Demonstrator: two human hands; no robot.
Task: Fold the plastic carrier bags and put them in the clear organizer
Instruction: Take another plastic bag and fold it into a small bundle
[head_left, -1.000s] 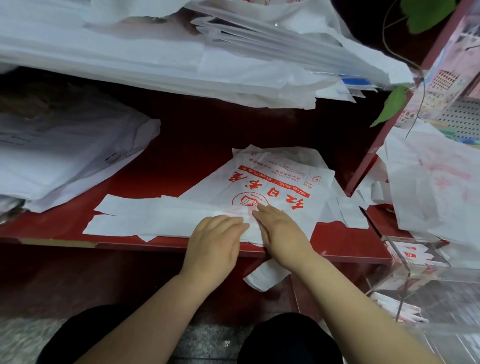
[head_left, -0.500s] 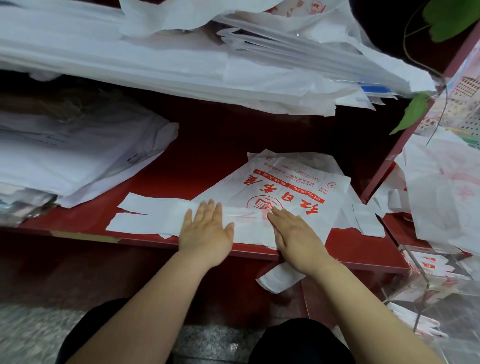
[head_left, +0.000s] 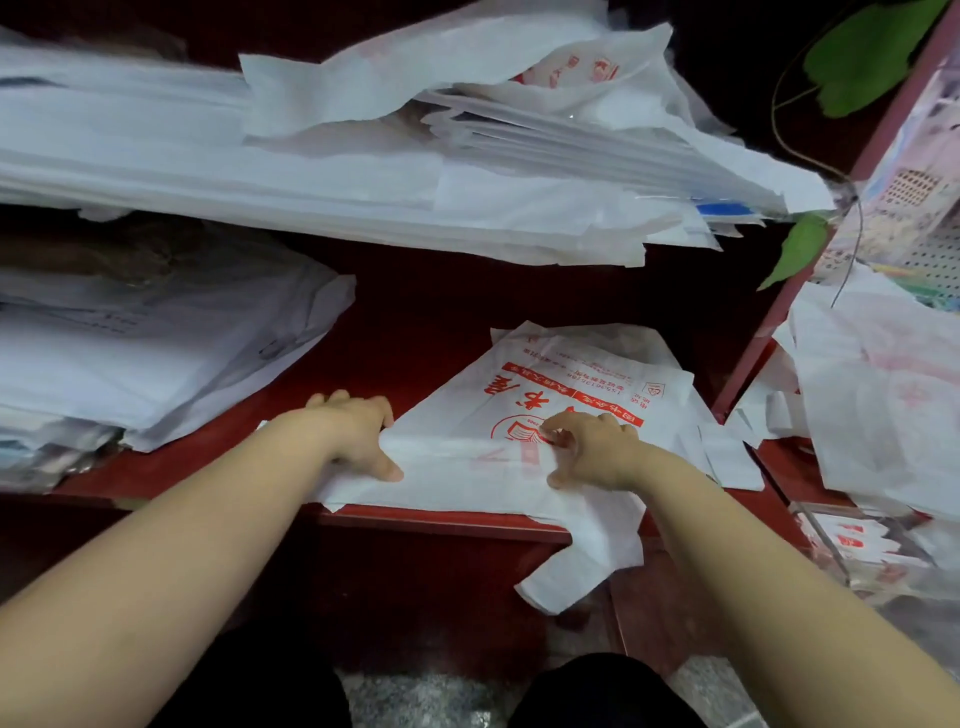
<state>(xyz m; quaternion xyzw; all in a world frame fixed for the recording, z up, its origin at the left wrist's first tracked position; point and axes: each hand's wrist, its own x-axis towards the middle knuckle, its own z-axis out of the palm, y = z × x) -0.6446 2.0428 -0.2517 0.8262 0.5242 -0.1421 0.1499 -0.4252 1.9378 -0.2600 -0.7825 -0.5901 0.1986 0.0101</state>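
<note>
- White plastic printed in red: carrier bag (head_left: 582, 379) flat on the red shelf (head_left: 415, 338), close to the front edge, near side doubled over into a long band.
- Left hand (head_left: 358, 431) at the band's left end, fingers curled over the fold, thumb pressing on top.
- Right hand (head_left: 592, 449) at the band's right end, beside the round red logo, fingertips pinching the folded layer, thumb down on the plastic.
- Hands apart, each clamped on the same bag, the band stretched between them.
- Loose strip (head_left: 576, 571) of white plastic drooping over the shelf's front edge, below the right wrist.
- Clear organizer (head_left: 826, 538) low at the right, well apart from the bag on the shelf, with small folded bags (head_left: 852, 543) in red and white inside.
- Thick stack (head_left: 260, 171) of white bags on the level above; second pile (head_left: 156, 358) on the same shelf at the left, apart from the hands.
- Green leaves (head_left: 800, 249) hanging at the right by the shelf's upright.
</note>
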